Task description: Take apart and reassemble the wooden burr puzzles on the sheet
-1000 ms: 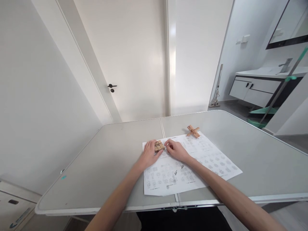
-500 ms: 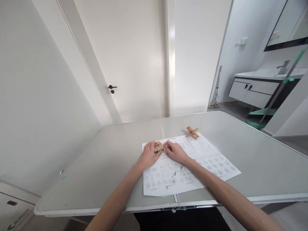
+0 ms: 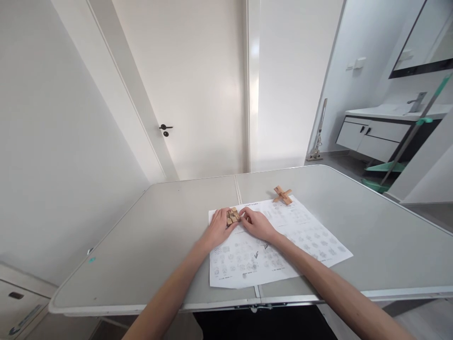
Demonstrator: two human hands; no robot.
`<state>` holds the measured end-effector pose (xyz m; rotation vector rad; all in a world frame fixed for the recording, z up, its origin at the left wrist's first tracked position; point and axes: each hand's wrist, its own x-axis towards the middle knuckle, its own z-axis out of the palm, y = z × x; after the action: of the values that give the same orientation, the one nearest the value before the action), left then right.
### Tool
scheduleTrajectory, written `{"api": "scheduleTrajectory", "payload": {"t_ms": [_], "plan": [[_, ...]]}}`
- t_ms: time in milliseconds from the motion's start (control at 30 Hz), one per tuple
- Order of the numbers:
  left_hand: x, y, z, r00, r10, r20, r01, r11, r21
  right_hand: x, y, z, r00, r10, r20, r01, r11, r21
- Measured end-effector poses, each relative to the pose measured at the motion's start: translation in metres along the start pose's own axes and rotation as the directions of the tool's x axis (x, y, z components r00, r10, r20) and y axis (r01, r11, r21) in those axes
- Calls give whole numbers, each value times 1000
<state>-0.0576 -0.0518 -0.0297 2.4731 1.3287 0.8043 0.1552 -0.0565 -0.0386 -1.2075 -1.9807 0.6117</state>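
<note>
Between my hands, on the printed sheet [image 3: 244,274], is a small wooden block puzzle [image 3: 232,216] made of several square-faced pieces. My left hand [image 3: 216,229] wraps round its left and near sides, with the thumb along the near edge. At the puzzle's right edge, the curled fingers of my right hand [image 3: 257,223] touch it or come very close. Whether those fingertips pinch a piece is hidden. A cross-shaped wooden puzzle [image 3: 283,194] rests at the sheet's far right edge, apart from both hands.
The light grey folding table [image 3: 159,222] has a seam down its middle and a raised metal rim. Behind it stands a white door [image 3: 198,85]. To the right are a mop [image 3: 320,130], a washbasin cabinet [image 3: 371,132] and a green dustpan [image 3: 377,184].
The wooden block puzzle has turned or tilted slightly between my hands. My right hand has shifted a touch left towards it. The cross-shaped puzzle stays put.
</note>
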Motion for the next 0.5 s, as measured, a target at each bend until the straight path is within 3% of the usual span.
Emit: {"api": "scheduleTrajectory", "payload": {"t_ms": [267, 500], "plan": [[0, 3, -4, 1000, 10, 24, -9, 1000, -20, -5, -4, 0, 997, -60, -38, 59, 998, -19], [-2, 5, -6, 999, 31, 27, -30, 999, -25, -3, 0, -1, 992, -121, 19, 121, 992, -16]]}}
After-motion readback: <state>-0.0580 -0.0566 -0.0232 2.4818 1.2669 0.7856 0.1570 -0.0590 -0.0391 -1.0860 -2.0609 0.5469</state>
